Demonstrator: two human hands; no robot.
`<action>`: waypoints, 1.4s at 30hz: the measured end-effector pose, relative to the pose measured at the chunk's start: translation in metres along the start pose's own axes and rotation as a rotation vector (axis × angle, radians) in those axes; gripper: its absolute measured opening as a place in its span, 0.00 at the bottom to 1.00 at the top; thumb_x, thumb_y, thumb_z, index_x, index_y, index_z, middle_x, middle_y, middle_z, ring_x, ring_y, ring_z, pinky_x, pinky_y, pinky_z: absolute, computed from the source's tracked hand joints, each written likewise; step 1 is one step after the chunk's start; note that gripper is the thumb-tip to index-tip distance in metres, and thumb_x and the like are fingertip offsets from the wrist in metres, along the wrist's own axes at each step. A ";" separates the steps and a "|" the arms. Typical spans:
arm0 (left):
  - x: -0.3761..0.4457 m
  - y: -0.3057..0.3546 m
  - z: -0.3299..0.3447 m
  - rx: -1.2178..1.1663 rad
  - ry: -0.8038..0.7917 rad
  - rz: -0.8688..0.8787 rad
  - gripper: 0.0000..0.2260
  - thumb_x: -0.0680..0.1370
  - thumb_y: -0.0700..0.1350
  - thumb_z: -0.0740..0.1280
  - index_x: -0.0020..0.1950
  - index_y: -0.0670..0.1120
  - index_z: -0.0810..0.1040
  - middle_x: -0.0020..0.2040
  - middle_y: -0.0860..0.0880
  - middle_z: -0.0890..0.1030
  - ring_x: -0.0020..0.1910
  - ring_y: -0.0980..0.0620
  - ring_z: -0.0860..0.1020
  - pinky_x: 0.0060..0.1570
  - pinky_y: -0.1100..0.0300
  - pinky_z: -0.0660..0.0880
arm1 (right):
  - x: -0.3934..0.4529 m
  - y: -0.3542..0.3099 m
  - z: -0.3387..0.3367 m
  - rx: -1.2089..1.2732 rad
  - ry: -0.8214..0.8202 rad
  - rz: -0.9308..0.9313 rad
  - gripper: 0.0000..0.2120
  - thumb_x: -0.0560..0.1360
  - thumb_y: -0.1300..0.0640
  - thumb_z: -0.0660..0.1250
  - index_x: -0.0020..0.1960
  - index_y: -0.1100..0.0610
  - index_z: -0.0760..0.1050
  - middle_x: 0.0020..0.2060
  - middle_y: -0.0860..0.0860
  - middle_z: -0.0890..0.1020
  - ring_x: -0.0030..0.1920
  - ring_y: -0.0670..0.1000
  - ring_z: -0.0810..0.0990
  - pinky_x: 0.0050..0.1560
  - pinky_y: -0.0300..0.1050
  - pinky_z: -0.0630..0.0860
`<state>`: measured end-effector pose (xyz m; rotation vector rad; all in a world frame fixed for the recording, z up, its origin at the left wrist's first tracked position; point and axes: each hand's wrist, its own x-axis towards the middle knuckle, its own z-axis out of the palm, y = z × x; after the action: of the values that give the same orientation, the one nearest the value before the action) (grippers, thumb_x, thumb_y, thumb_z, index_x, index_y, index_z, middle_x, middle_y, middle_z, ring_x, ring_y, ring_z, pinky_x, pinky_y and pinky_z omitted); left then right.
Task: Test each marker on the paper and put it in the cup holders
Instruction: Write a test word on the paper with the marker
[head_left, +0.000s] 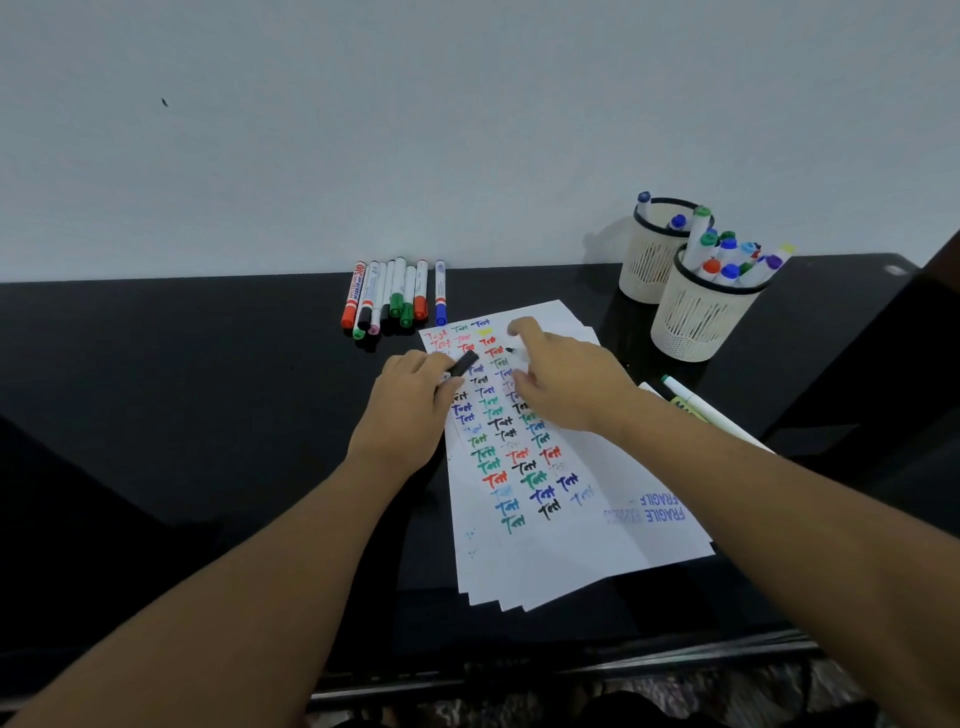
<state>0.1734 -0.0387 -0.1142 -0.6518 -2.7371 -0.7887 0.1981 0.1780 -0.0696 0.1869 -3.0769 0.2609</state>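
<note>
Item, step in hand: we hold an uncapped black-tipped white marker (517, 354) in our right hand (566, 382), fingers curled round its barrel, tip just over the upper rows of the white paper sheet (524, 467) crowded with coloured "Test" scrawls. Our left hand (410, 402) pinches the marker's black cap (464, 364) at the paper's left edge.

Item, doing it well: we judge the tip should land in a blank gap near the top right, with one short stroke, the left hand pressing the sheet flat, since several loose sheets lie stacked beneath. Then cap firmly before dropping it in.

Item, destinations: two cream slotted cup holders with black rims, the near one (696, 317) packed with markers, the far one (652, 254) holding fewer; we judge the far one the easier drop.

Item, untested stock: a row of white markers with red, green, black and blue caps (395, 296) on the glossy black desk (208, 364), beyond the paper.

Item, obstruction: loose markers (696, 405) beside our right forearm, liable to be knocked on the reach to the cups.
</note>
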 end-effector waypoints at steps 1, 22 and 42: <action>0.000 0.000 0.000 -0.002 0.008 -0.023 0.12 0.84 0.50 0.61 0.64 0.47 0.75 0.58 0.49 0.76 0.58 0.51 0.70 0.58 0.52 0.72 | -0.006 0.001 -0.001 0.017 0.017 0.019 0.25 0.84 0.44 0.59 0.77 0.46 0.55 0.58 0.51 0.82 0.48 0.51 0.81 0.43 0.48 0.80; 0.003 -0.004 0.004 0.117 -0.075 0.021 0.26 0.81 0.61 0.61 0.78 0.56 0.67 0.71 0.52 0.71 0.71 0.50 0.66 0.71 0.50 0.64 | -0.064 0.005 -0.011 0.245 0.029 0.037 0.22 0.83 0.51 0.57 0.73 0.45 0.52 0.53 0.57 0.84 0.46 0.57 0.83 0.52 0.58 0.81; 0.001 -0.004 0.001 0.184 -0.189 0.013 0.27 0.77 0.71 0.54 0.73 0.65 0.71 0.69 0.51 0.69 0.70 0.50 0.63 0.72 0.48 0.61 | -0.027 0.009 0.013 1.113 0.136 0.282 0.06 0.82 0.55 0.68 0.53 0.45 0.73 0.52 0.52 0.84 0.56 0.51 0.84 0.62 0.52 0.81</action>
<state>0.1707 -0.0407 -0.1159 -0.7373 -2.9253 -0.4859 0.2234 0.1880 -0.0852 -0.2287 -2.4341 1.8391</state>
